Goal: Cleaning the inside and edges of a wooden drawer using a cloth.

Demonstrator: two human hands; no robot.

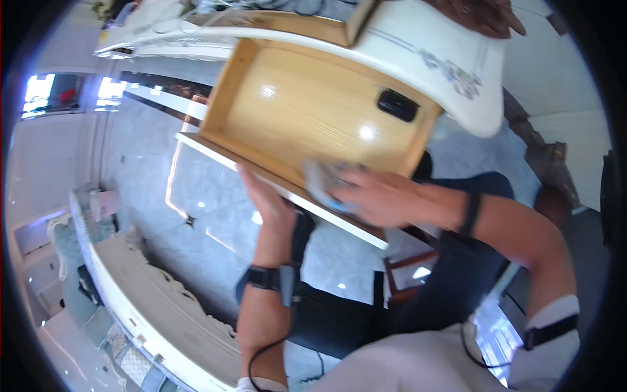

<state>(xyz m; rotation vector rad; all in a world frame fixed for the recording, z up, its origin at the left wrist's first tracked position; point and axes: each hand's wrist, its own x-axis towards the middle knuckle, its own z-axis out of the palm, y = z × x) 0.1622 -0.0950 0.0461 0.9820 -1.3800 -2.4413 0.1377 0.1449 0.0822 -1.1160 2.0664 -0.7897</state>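
A wooden drawer (287, 104) is pulled out of a white, flower-decorated piece of furniture (450, 72). My right hand (382, 196) is closed on a greyish cloth (320, 179), smeared by motion, at the inner side of the drawer's front panel. A bit of blue shows under those fingers. My left hand (264, 196) grips the white front panel (209, 150) from outside, one digit at its top edge and the other fingers mostly hidden. Inside the drawer, near its right back corner, lies a small black oval object (397, 105).
Cables and other items (274, 8) lie on the furniture top, beside a wooden tray (287, 25). A brown object (480, 14) rests at its right end. My dark-trousered legs (450, 281) are below the drawer. A long white carved piece (170, 307) stands at lower left on the grey floor (150, 176).
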